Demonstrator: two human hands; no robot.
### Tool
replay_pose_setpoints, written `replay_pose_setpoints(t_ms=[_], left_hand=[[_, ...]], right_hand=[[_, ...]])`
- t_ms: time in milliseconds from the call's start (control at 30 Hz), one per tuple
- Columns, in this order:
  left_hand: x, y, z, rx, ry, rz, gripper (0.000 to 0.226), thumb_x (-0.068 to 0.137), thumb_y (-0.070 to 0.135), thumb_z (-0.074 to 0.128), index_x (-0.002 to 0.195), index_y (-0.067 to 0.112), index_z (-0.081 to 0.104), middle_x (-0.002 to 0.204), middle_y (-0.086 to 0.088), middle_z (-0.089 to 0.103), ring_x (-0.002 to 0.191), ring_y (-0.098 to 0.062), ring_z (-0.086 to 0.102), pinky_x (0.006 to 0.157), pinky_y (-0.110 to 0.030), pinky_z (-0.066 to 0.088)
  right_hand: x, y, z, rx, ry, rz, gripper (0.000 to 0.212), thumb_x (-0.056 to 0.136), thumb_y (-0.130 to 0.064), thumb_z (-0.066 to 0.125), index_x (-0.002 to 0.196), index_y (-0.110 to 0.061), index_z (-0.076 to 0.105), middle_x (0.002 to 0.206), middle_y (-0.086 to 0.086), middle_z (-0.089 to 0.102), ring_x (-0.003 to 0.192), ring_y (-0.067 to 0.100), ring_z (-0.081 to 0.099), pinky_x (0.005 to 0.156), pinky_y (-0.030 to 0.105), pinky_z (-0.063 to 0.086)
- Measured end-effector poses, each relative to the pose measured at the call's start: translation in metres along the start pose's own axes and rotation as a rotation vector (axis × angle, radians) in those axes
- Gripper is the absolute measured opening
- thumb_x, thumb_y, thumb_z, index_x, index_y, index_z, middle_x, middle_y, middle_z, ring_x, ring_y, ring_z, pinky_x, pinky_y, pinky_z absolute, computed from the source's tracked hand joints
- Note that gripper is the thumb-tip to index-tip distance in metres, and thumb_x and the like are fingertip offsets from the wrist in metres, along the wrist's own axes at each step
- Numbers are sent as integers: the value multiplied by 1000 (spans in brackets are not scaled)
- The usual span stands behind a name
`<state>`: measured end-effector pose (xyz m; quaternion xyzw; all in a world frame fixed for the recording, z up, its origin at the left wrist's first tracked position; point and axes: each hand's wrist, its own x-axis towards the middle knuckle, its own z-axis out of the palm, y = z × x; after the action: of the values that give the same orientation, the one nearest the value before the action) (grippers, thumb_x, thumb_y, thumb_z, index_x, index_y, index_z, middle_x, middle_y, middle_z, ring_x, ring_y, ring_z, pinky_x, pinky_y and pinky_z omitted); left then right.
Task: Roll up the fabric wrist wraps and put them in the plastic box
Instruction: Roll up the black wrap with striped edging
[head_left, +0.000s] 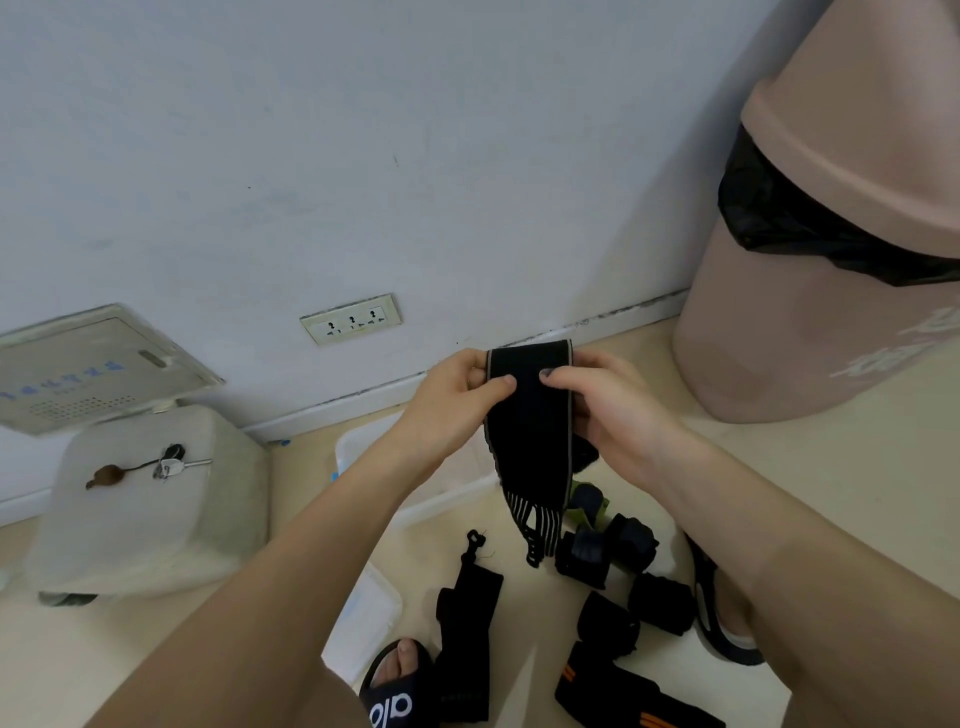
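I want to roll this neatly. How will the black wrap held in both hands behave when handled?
The wrap looks floppy: below the grip of the left hand and right hand it hangs limp. It seems light, since fingertip pinches hold it. Its loose lower end will probably swing.

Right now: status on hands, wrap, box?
Left hand and right hand pinch top of black wrist wrap, hanging unrolled. Plastic box below, open. Nothing blocking.

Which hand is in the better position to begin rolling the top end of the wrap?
Probably the right hand. Both hands pinch the top of the hanging black wrap, but the right thumb lies across its front near the top edge, ready to turn it over, while the left hand steadies the other side.
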<state>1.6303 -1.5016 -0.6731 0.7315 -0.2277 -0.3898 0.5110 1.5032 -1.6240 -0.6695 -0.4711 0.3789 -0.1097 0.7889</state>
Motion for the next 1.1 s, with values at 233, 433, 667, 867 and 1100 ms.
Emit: replay_pose_setpoints(t_ms=[233, 433, 667, 867, 1100], left_hand=[[-7, 7, -2, -36, 8, 30, 48, 91, 6, 73, 128, 21, 47, 108, -8, 71, 91, -18, 75, 87, -32, 60], [-11, 12, -2, 25, 24, 152, 38, 90, -3, 69, 117, 21, 58, 108, -9, 69, 83, -14, 74, 68, -18, 53], [-8, 10, -5, 5, 98, 147, 21, 93, 8, 72, 108, 21, 68, 112, -9, 71, 87, -17, 74, 72, -21, 56], [-5, 7, -8, 229, 42, 211, 36, 86, 10, 79, 118, 24, 71, 105, 5, 74, 95, -8, 70, 85, -22, 55], [-9, 7, -6, 349, 57, 319, 16, 95, 16, 69, 101, 31, 73, 86, 14, 70, 79, -3, 64, 74, -12, 45]], right_hand=[[2, -3, -5, -26, 124, -50, 45, 92, -4, 70, 130, -21, 52, 117, 16, 69, 101, 28, 73, 91, 42, 61], [2, -4, -6, -164, -26, -98, 51, 86, 4, 71, 128, -20, 56, 115, 13, 72, 106, 27, 72, 91, 38, 57], [-1, -4, -4, -312, -40, -206, 52, 86, 6, 70, 124, -27, 60, 99, 10, 78, 92, 24, 76, 88, 37, 60], [0, -5, -6, -239, -23, -259, 40, 87, 7, 68, 116, -22, 67, 99, 11, 77, 91, 25, 75, 81, 34, 59], [0, -5, -5, -244, 12, -308, 27, 91, 2, 71, 114, -13, 69, 92, 5, 77, 79, 8, 74, 66, 13, 52]])
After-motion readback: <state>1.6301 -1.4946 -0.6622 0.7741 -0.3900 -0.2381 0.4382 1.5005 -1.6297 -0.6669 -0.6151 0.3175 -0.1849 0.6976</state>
